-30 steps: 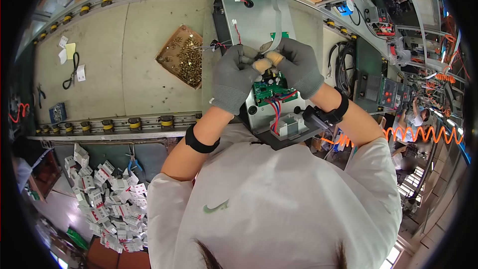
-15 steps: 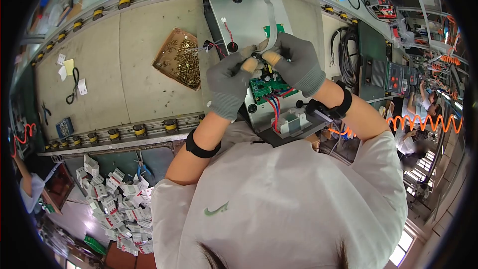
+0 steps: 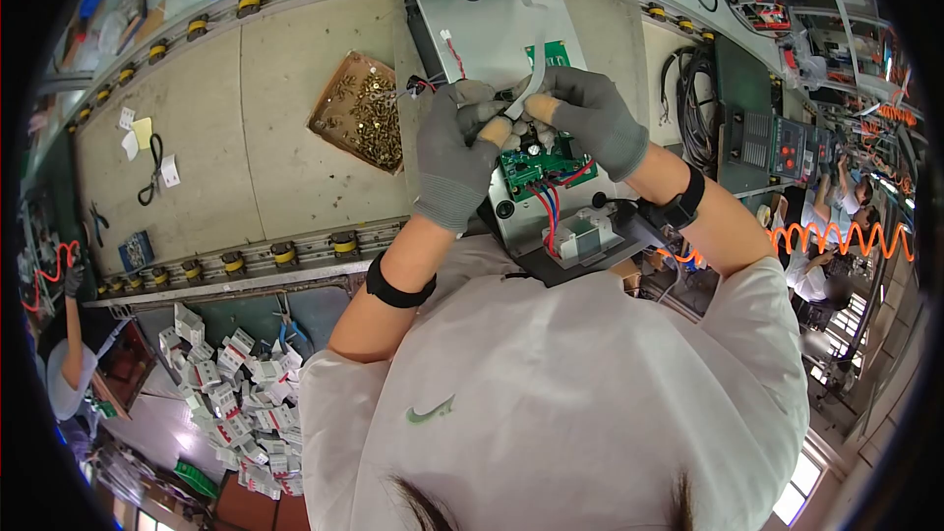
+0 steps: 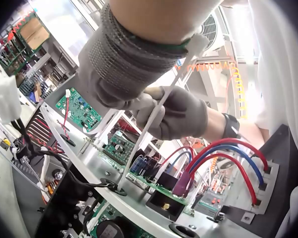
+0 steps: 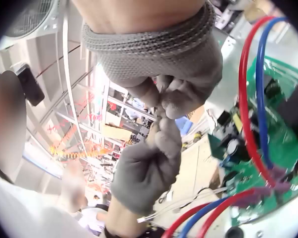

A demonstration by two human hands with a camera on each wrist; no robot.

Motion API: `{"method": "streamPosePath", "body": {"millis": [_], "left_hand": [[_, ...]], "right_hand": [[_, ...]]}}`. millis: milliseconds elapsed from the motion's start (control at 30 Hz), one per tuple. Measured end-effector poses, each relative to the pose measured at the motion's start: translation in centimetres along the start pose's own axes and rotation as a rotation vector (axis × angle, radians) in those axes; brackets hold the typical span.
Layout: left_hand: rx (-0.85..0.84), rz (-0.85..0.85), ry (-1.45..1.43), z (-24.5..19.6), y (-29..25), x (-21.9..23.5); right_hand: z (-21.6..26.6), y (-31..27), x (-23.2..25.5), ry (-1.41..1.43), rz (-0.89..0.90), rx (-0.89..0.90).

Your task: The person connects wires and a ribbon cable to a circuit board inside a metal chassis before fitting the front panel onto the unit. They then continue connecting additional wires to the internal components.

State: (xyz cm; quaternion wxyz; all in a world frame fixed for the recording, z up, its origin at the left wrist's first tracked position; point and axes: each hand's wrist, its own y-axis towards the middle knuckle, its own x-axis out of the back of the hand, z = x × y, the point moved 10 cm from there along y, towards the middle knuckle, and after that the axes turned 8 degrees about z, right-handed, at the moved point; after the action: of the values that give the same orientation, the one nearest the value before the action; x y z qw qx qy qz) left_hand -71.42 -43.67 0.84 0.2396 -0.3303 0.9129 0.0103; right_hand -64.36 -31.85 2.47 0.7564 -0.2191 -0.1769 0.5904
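Observation:
Both gloved hands meet over a metal chassis [image 3: 492, 25] with a green circuit board [image 3: 526, 172] at its near end. A flat grey ribbon cable [image 3: 538, 64] runs from the chassis's far end down between them. My right hand [image 3: 593, 120] pinches the cable near its lower end, thumb against the strip. My left hand [image 3: 457, 143] has thumb and fingers curled at the cable's tip, close to the right fingertips. In the right wrist view the fingertips of the left hand [image 5: 146, 171] and right hand [image 5: 161, 69] come together. Red and blue wires [image 4: 233, 148] arch beside the board.
A cardboard tray of brass screws [image 3: 359, 113] lies left of the chassis on the workbench [image 3: 187, 108]. Roller rails [image 3: 285, 254] run along its edges. Several white breaker-like modules [image 3: 236, 393] are piled at lower left. A black cable coil [image 3: 693, 108] lies at right.
The ribbon cable's lower end, bent and mostly covered by the right hand before, now shows as a straight strip between the hands. The hands stay over the board.

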Motion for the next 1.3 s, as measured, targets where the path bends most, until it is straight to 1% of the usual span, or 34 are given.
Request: {"method": "streamPosePath", "body": {"millis": [67,100,167,200,233,267,300,333,367,400,433,467,500,533,567,600,633,667,700,733,800,833,867,900,933,967,1000,1067,1100,1167,1300], "left_hand": [[0.162,0.13,-0.168,0.7,-0.3,-1.0],[0.163,0.131,-0.168,0.8,-0.3,-0.6],[0.445,0.338,-0.334,3.6,-1.3,-2.3],[0.44,0.335,-0.33,4.1,-1.1,-1.8],[0.463,0.416,-0.419,4.6,-1.3,-2.3],[0.485,0.495,-0.509,4.9,-1.6,-2.8],[0.478,0.488,-0.509,4.6,-1.6,-2.8],[0.498,0.505,-0.48,4.5,-1.8,-3.1],[0.519,0.522,-0.451,4.5,-2.1,-3.4],[0.494,0.477,-0.446,4.6,-1.9,-3.2],[0.487,0.468,-0.449,4.6,-1.7,-3.1],[0.486,0.31,-0.303,5.1,-1.0,-1.4],[0.486,0.153,-0.157,5.3,-0.5,0.5],[0.307,0.019,0.071,4.2,0.7,2.2],[0.307,0.013,0.07,5.3,1.2,2.8],[0.223,-0.057,0.123,5.8,1.7,4.2],[0.138,-0.127,0.177,5.3,2.1,5.3],[0.199,-0.13,0.175,6.3,2.1,5.7],[0.199,-0.136,0.172,6.3,2.0,5.7],[0.228,-0.133,0.179,6.7,1.9,5.6],[0.257,-0.134,0.182,7.6,1.9,5.6],[0.182,-0.122,0.218,7.6,2.2,5.5],[0.106,-0.109,0.254,7.4,2.4,5.3],[0.106,-0.114,0.251,7.0,2.3,5.1],[0.076,-0.095,0.308,6.2,2.2,4.5],[0.046,-0.076,0.364,5.4,2.2,4.0],[0.046,-0.079,0.362,5.3,2.2,4.0],[0.073,0.002,0.56,5.2,2.4,3.2],[0.073,-0.002,0.559,4.9,2.3,3.2],[-0.013,-0.006,0.678,3.4,2.2,2.5],[-0.029,0.009,0.684,3.4,2.4,2.3]], "right_hand": [[2.3,-0.1,-1.6,-0.213,0.169,0.18],[2.0,0.2,-1.3,-0.213,0.168,0.18],[3.6,-0.2,-3.3,-0.382,0.374,0.459],[3.5,-0.2,-3.6,-0.365,0.387,0.434],[3.5,-0.1,-3.6,-0.367,0.393,0.439],[2.5,0.1,-3.8,-0.306,0.463,0.376],[1.6,0.2,-4.1,-0.246,0.534,0.311],[0.8,0.3,-3.9,-0.108,0.523,0.216],[0.8,0.2,-3.8,-0.112,0.535,0.215],[0.8,0.6,-2.7,-0.198,0.428,0.212],[1.1,1.0,-1.8,-0.284,0.32,0.209],[1.2,1.3,-0.3,-0.357,0.174,0.132],[0.9,1.9,-0.1,-0.359,0.182,0.13],[0.7,2.8,1.9,-0.59,0.033,0.12],[1.0,3.2,3.2,-0.819,-0.122,0.11],[1.5,3.1,2.7,-0.743,-0.126,0.131],[1.4,3.3,2.3,-0.745,-0.121,0.131],[1.5,3.4,2.0,-0.803,-0.138,0.17],[1.6,3.5,1.7,-0.861,-0.154,0.21],[1.1,3.7,1.4,-0.863,-0.147,0.21],[1.0,3.8,1.3,-0.766,-0.172,0.272],[1.0,3.8,1.1,-0.768,-0.167,0.271],[1.2,3.6,0.8,-0.839,-0.175,0.281],[1.4,3.5,0.5,-0.91,-0.183,0.293],[1.2,3.6,0.6,-0.913,-0.178,0.292],[1.4,3.4,0.3,-0.922,-0.171,0.364],[1.7,3.1,0.0,-0.929,-0.163,0.436],[1.6,2.9,-0.1,-0.895,-0.146,0.464],[1.7,2.7,-0.2,-0.856,-0.132,0.492],[1.7,2.6,-0.5,-0.848,-0.145,0.509],[1.6,2.7,-0.2,-0.83,-0.19,0.538]]}}
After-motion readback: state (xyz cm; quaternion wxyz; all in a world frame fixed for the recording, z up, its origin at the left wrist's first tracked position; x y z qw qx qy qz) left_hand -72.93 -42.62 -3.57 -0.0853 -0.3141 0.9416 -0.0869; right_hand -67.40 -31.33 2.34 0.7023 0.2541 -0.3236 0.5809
